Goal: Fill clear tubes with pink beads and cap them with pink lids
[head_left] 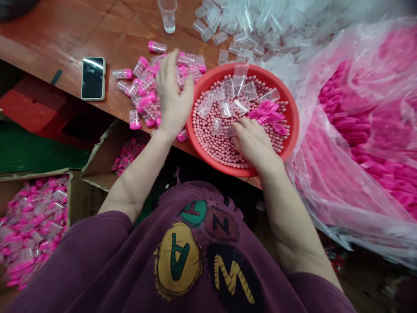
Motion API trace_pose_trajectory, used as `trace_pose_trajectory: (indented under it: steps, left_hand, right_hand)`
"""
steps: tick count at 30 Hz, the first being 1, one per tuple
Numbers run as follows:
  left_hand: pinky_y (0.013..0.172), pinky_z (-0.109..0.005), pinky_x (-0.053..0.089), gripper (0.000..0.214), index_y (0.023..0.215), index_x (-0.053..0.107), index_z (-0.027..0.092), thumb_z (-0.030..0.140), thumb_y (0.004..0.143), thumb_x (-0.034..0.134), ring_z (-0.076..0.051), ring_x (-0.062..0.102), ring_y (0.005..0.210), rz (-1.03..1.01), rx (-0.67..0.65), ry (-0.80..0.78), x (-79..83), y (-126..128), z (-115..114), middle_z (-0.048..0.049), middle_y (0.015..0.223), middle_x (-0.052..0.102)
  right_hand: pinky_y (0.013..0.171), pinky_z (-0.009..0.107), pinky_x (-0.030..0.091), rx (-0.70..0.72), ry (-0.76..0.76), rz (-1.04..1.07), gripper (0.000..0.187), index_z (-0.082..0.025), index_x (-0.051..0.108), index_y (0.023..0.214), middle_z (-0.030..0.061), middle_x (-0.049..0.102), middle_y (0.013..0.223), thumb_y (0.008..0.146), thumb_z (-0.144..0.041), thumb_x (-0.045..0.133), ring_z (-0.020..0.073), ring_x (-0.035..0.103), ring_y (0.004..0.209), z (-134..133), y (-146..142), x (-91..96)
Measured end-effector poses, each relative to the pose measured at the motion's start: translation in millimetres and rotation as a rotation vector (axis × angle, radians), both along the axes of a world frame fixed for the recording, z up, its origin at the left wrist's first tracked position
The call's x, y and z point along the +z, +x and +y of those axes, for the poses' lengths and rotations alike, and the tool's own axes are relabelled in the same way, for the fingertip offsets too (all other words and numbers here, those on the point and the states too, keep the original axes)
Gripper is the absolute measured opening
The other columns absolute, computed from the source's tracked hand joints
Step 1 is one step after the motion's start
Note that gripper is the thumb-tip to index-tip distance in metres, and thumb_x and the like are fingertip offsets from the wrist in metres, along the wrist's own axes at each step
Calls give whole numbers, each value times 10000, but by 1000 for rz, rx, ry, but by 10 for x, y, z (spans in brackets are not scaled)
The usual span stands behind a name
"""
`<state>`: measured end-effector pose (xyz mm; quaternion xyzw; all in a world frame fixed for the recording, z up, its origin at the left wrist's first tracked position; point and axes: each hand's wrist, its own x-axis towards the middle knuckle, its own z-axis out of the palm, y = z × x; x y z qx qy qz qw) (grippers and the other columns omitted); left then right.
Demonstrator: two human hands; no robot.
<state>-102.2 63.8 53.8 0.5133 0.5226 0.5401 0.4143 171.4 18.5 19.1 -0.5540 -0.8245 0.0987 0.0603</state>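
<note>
My left hand [173,93] is above a pile of clear tubes with pink caps [147,101], filled with pink beads. Its fingers and thumb are apart, with nothing seen in them. My right hand [252,141] reaches into a red basin [295,126] of pink beads [215,145]. The fingers are curled down at a clear plastic tube [229,131], which they partly cover. Further empty clear tubes [240,106] lie on the beads. Beside the right hand is a small heap of bright pink plastic caps or scoops [269,114].
A phone [93,79] lies at the left of the table, and a plastic cup [168,17] stands at the back. Clear tubes [241,26] are heaped behind the basin. A plastic bag [368,130] holds pink pieces at right. Filled tubes fill a cardboard box [76,198] below left.
</note>
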Motion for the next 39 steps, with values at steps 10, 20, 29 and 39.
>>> trace_pose_trajectory:
  steps: [10,20,29,39]
  left_hand:
    - [880,-296,492,67,867,773,160,198,828,812,-171,633,872,-178,-469,-260,-96,786,-514,-5,855,702]
    - [1102,-444,580,404,1148,853,43,-11,1008,479,-362,790,1225,1073,-732,41,-75,1015,-377,-257,1218,794]
    - [1033,-364,609,349,1275,832,36,85,995,630,-329,810,1202,1053,-935,-66,-255,1501,-239,-215,1280,844]
    - [895,-257,522,96,1027,749,132,128,1001,656,-135,678,929,-102,-676,-378,-1,935,-367,-32,990,747]
  right_hand:
    - [925,441,695,-178,-254,1060,576,-281,774,1158,42,853,1085,826,-721,942,255,797,981,-199,23,21]
    - [876,459,661,-522,157,823,282,-222,865,1169,101,865,1013,1012,-433,764,263,794,876,-413,700,252]
    - [1065,536,671,-476,335,585,231,-262,817,1148,96,871,1139,1059,-358,626,315,846,1100,-295,871,21]
    - [1112,544,634,-303,266,291,291,-249,826,1209,135,817,1243,1048,-220,584,345,773,1195,-32,727,20]
